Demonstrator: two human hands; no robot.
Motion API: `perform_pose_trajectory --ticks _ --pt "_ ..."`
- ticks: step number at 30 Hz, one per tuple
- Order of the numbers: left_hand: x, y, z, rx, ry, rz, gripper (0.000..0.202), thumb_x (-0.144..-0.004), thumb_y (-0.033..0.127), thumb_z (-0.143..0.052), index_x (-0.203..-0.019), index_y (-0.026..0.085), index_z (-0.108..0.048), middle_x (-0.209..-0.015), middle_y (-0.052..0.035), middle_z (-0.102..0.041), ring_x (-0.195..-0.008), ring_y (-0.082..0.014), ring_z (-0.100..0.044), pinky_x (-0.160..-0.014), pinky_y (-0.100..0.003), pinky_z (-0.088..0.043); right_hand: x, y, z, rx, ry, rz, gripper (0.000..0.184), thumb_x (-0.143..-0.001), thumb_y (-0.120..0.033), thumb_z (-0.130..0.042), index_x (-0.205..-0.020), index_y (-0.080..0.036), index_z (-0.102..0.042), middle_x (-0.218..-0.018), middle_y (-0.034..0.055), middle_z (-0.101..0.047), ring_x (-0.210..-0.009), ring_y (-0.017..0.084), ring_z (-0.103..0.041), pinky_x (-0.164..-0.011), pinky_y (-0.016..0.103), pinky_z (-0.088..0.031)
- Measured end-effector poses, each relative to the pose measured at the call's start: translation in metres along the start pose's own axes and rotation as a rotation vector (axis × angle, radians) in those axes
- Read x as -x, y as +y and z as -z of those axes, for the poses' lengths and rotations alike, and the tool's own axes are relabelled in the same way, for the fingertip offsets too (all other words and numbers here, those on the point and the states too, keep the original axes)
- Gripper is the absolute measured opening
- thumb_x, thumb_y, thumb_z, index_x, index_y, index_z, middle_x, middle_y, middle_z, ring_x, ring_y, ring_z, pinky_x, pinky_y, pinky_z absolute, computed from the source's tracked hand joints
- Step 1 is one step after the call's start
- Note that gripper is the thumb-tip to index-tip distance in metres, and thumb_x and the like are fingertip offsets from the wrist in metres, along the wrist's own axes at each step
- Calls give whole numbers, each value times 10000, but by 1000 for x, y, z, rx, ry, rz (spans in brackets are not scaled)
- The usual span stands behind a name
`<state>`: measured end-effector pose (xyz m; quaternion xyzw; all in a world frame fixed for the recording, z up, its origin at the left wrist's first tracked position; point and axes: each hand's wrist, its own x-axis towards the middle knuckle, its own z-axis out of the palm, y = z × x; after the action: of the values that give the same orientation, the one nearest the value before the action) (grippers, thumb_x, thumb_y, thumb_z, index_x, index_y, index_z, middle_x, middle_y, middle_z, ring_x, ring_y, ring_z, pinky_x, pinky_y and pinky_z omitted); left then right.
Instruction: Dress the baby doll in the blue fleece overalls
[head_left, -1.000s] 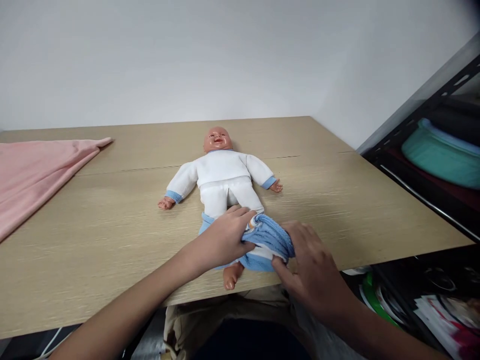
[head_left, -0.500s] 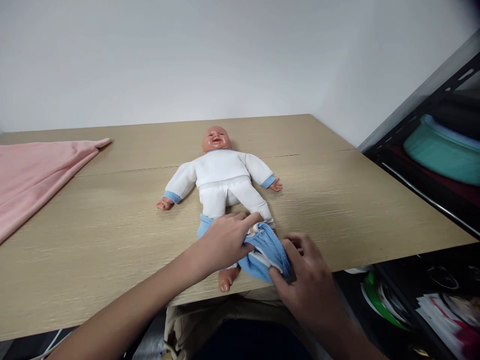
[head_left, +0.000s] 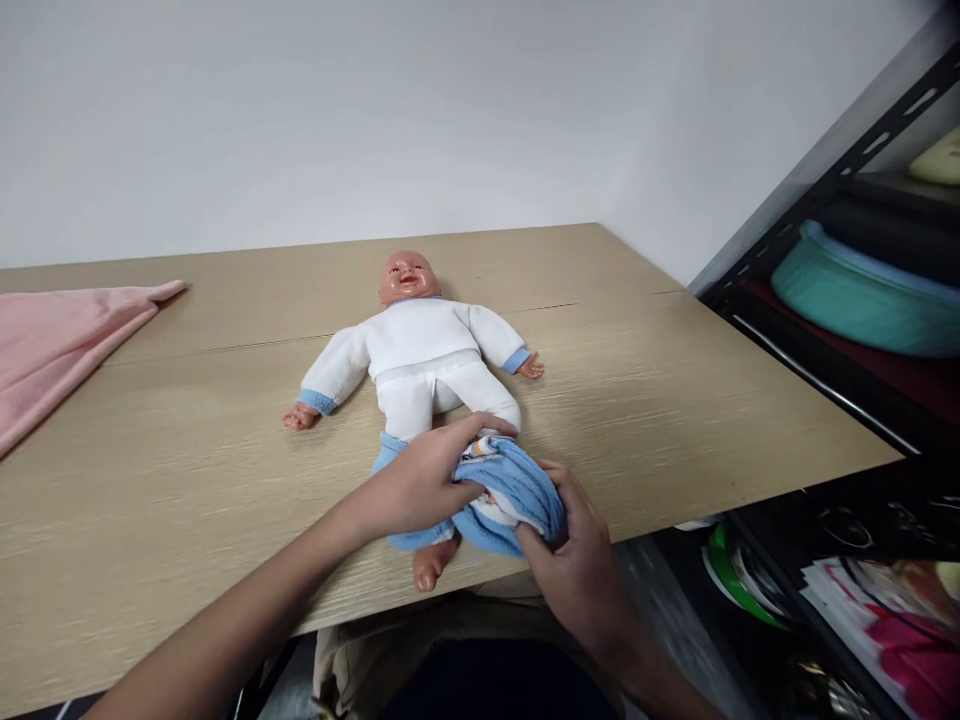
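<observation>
A baby doll [head_left: 420, 350] in a white suit with blue cuffs lies on its back on the wooden table [head_left: 187, 440], head away from me. A bunched blue garment [head_left: 510, 490] covers its lower legs near the front edge. My left hand [head_left: 420, 480] grips the garment's left side, fingers curled over the doll's knee. My right hand [head_left: 574, 545] grips the right side of the garment from below. One bare doll foot [head_left: 429, 568] sticks out under my left hand.
A pink cloth [head_left: 52, 335] lies at the table's far left. To the right stands a dark metal shelf [head_left: 825, 180] with a teal basin [head_left: 862, 290]; magazines and other items [head_left: 877, 610] lie on the floor below it. A white wall runs behind.
Both hands have bunched the blue garment tighter over the doll's lower legs. My right hand has moved under its right side. The view has shifted slightly right.
</observation>
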<state>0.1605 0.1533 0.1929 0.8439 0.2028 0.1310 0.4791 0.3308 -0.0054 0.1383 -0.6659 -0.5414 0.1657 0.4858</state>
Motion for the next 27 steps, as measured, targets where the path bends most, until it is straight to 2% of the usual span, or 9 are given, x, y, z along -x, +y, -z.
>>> perform_pose_trajectory --ticks 4,8,13,15,17,19,22,24,27 --pt "-1 6 12 197 -22 51 689 -867 27 -630 -1511 272 -636 -1487 -46 -753 -1372 -276 -719 -1186 -440 -533 -10 6 -3 -157 -61 -18 309 -961 -215 -739 -1249 -285 -650 -1210 48 -700 -1086 250 -738 -955 383 -626" --pt "-2 8 20 354 -50 116 709 -865 49 -660 -1541 261 -647 -1395 -60 -803 -1309 -289 -756 -1153 -450 -562 -6 9 -5 -110 -120 57 420 -936 -150 -755 -1302 -302 -614 -1333 74 -613 -1242 271 -681 -1052 404 -607" --pt "-1 7 28 368 -100 127 752 -862 67 -714 -1577 281 -620 -1368 -53 -801 -1212 -271 -772 -1094 -425 -582 -5 10 -3 -36 -25 166 426 -960 -111 -721 -1309 -314 -585 -1369 101 -557 -1291 292 -639 -1069 436 -603" --pt "0 7 28 334 -89 101 753 -855 61 -722 -1569 282 -621 -1445 -65 -766 -1273 -279 -746 -1123 -425 -566 -12 13 0 -32 -9 229 423 -981 -96 -677 -1329 -317 -583 -1372 105 -557 -1316 296 -625 -1089 450 -590" --pt "-1 6 29 300 -76 64 715 -852 63 -725 -1534 262 -642 -1494 -80 -741 -1341 -296 -714 -1152 -429 -551 -22 16 6 -56 -48 285 423 -993 -70 -628 -1330 -323 -593 -1359 93 -583 -1322 284 -630 -1108 446 -574" --pt "-1 3 29 260 -68 53 625 -870 80 -722 -1474 232 -677 -1428 -83 -770 -1314 -300 -720 -1126 -422 -561 -35 19 12 -95 -107 291 406 -1009 -66 -605 -1322 -323 -603 -1337 78 -622 -1285 268 -656 -1072 418 -578" --pt "-2 -4 33 185 -72 62 422 -925 125 -717 -1340 198 -732 -1248 -55 -811 -1148 -268 -747 -1023 -382 -579 -57 24 26 -145 -239 182 268 -1038 -139 -646 -1255 -295 -640 -1224 53 -694 -1142 254 -704 -964 380 -582" --pt "-2 -7 37 158 -104 48 262 -975 183 -728 -1236 191 -750 -1184 -41 -813 -1089 -250 -740 -986 -360 -572 -75 27 37 -176 -418 73 151 -1050 -268 -721 -1194 -272 -676 -1134 35 -735 -1063 254 -716 -919 365 -573" --pt "-3 -9 41 153 -177 11 158 -1044 301 -739 -1164 199 -755 -1155 -33 -809 -1081 -245 -727 -980 -346 -556 -101 32 53 -217 -693 -44 297 -1030 -487 -795 -1191 -246 -726 -1109 32 -773 -1020 261 -725 -881 352 -572"
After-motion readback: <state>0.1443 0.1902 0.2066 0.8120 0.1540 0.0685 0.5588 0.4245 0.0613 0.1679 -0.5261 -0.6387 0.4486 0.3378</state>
